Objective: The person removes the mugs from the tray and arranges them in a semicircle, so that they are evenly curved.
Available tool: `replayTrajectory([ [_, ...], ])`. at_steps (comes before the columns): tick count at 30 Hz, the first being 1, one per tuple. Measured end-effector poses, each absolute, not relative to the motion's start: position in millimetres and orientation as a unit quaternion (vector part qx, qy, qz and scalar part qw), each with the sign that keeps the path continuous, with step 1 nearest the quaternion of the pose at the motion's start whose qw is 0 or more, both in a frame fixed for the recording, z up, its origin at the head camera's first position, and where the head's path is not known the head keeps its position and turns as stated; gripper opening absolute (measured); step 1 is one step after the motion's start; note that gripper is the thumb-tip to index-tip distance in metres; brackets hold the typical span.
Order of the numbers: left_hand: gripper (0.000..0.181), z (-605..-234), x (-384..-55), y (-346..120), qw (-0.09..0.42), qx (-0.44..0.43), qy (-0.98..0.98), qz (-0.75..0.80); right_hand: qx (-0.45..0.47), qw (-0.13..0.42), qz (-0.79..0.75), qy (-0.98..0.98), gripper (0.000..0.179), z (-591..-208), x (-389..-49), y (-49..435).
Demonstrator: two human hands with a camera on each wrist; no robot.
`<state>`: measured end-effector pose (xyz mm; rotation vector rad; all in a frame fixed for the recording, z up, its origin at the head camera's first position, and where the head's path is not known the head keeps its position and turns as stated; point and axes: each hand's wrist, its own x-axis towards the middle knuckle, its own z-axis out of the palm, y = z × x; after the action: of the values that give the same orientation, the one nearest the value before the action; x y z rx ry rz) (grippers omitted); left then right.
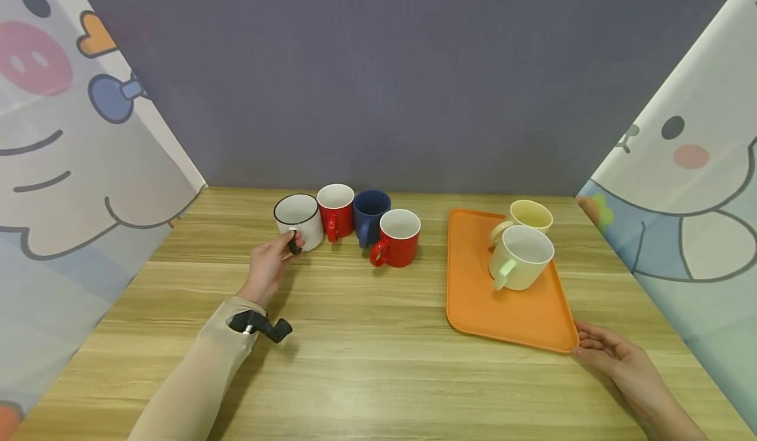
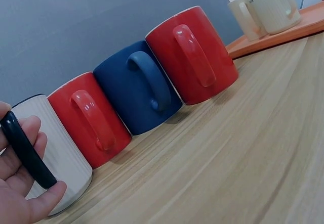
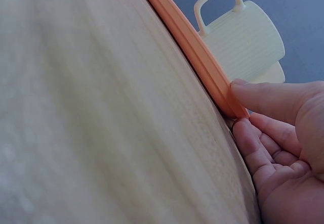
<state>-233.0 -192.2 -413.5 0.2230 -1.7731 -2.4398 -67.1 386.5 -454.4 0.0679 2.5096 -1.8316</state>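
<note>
My left hand (image 1: 271, 263) grips the black handle (image 2: 28, 150) of a white ribbed mug (image 1: 300, 221) with a dark rim, which stands upright on the table. Right beside that mug come a red mug (image 1: 336, 208), a dark blue mug (image 1: 371, 211) and another red mug (image 1: 402, 240), set a little nearer. At the right, my right hand (image 1: 618, 365) pinches the near right corner of an orange tray (image 1: 473, 296), thumb on top and fingers beneath the edge. On the tray a pale green mug (image 1: 517, 263) stands in front of a yellow mug (image 1: 532, 214), partly covering it.
The wooden table (image 1: 367, 349) ends at a grey wall panel (image 1: 390, 86) at the back. Cartoon-printed cloths (image 1: 77, 185) hang along the left and right sides. A black wrist mount (image 1: 260, 326) sticks out from my left sleeve.
</note>
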Motion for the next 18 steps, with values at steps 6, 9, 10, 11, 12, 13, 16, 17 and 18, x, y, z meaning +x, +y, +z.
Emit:
replayTrajectory([
  [6, 0.034, -411.1, -232.4, -193.2, 0.047, 0.075, -0.588, -0.804, 0.019, 0.012, -0.593, 0.805, 0.043, -453.7, -66.8, 385.8],
  [9, 0.033, -411.1, -232.7, -194.6, 0.041, 0.075, -0.591, -0.802, 0.021, 0.013, -0.593, 0.805, 0.042, -453.9, -67.2, 385.8],
  [10, 0.032, -411.3, -232.6, -195.3, 0.040, 0.075, -0.591, -0.802, 0.021, 0.013, -0.590, 0.807, 0.041, -454.0, -67.4, 385.8],
  [11, 0.031, -411.4, -232.3, -196.1, 0.040, 0.076, -0.590, -0.803, 0.021, 0.013, -0.588, 0.808, 0.040, -454.1, -67.7, 385.9],
  [12, 0.031, -411.5, -232.0, -196.8, 0.041, 0.077, -0.588, -0.804, 0.020, 0.013, -0.585, 0.810, 0.040, -454.2, -68.0, 385.9],
  [13, 0.031, -411.6, -231.5, -197.6, 0.043, 0.078, -0.587, -0.805, 0.019, 0.014, -0.584, 0.811, 0.039, -454.3, -68.1, 385.9],
  [16, 0.031, -411.1, -228.8, -200.5, 0.048, 0.079, -0.582, -0.808, 0.015, 0.013, -0.581, 0.814, 0.038, -454.4, -68.3, 386.1],
  [17, 0.031, -410.7, -227.8, -201.4, 0.049, 0.081, -0.582, -0.808, 0.014, 0.013, -0.582, 0.813, 0.039, -454.3, -68.1, 386.2],
  [18, 0.032, -410.2, -226.5, -202.6, 0.051, 0.081, -0.583, -0.807, 0.014, 0.012, -0.584, 0.811, 0.039, -454.3, -67.8, 386.2],
])
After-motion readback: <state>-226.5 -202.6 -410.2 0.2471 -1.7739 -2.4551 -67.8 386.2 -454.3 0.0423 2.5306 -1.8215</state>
